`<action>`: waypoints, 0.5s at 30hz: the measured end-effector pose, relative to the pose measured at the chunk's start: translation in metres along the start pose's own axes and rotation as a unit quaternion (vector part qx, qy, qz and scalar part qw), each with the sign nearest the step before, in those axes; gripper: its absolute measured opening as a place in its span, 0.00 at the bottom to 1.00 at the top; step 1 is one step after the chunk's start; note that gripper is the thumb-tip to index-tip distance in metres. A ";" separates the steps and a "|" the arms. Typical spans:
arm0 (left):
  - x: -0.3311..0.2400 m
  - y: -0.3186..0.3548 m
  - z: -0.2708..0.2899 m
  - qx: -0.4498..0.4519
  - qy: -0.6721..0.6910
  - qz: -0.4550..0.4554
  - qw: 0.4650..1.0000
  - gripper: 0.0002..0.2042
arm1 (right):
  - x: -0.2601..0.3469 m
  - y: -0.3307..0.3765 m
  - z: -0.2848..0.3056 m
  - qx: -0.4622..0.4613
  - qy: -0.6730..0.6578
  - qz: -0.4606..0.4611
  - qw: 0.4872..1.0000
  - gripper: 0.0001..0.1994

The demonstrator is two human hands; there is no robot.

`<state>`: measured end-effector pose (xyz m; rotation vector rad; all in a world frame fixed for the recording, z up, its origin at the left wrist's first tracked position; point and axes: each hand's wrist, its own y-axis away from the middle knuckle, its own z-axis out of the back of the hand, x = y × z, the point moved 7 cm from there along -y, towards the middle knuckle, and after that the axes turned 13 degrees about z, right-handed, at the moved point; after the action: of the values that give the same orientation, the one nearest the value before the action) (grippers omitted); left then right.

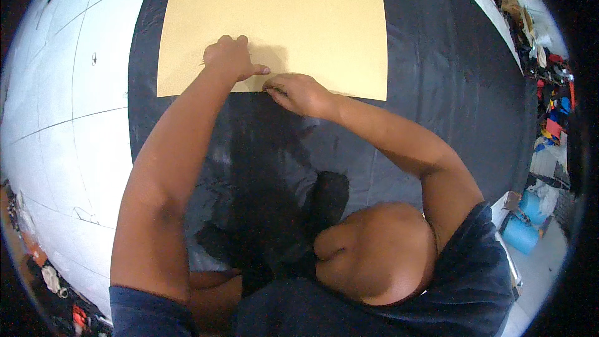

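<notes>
A large pale yellow sheet point(324, 31) lies flat before me on a black cloth. My left hand point(229, 59) rests on it left of its middle, thumb stretched toward the right and fingers partly bent against the surface. Close to that thumb, my right hand point(301, 93) is at the sheet's near edge. Its fingers are curled and pinched together there, some over the sheet and some over the cloth. Whatever lies between those fingertips is too small and hidden to tell.
The black cloth point(449, 87) spreads around the sheet and toward me. Pale floor tiles point(68, 81) run along the left. Mixed clutter lines the right rim, with blue rolls point(521, 234) at the lower right. More loose items point(53, 278) are at the lower left.
</notes>
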<state>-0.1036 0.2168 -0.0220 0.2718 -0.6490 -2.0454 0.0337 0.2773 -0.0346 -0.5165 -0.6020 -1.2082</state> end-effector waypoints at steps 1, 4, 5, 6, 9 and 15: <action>-0.006 0.002 -0.002 0.007 0.007 0.010 1.000 0.47 | -0.003 0.002 -0.001 0.006 -0.006 -0.013 1.000 0.11; -0.015 0.003 -0.007 -0.009 -0.005 0.040 0.999 0.51 | -0.003 0.002 -0.002 0.005 -0.027 -0.022 0.999 0.12; -0.017 0.001 -0.011 -0.020 -0.015 0.050 0.998 0.53 | -0.002 0.002 -0.001 -0.007 -0.036 -0.009 0.999 0.12; -0.018 -0.003 -0.017 -0.049 -0.028 0.051 0.997 0.52 | -0.001 0.002 -0.001 -0.019 -0.043 0.005 0.999 0.13; -0.022 -0.010 -0.024 -0.098 -0.054 0.051 0.992 0.50 | 0.000 0.005 0.001 -0.036 -0.036 0.000 0.999 0.13; -0.026 -0.012 -0.017 -0.035 -0.027 0.053 0.998 0.54 | -0.010 0.058 0.027 -0.053 0.041 -0.065 0.996 0.09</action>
<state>-0.0908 0.2375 -0.0445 0.1402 -0.6108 -1.9752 0.0826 0.3180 -0.0243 -0.5215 -0.5099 -1.3839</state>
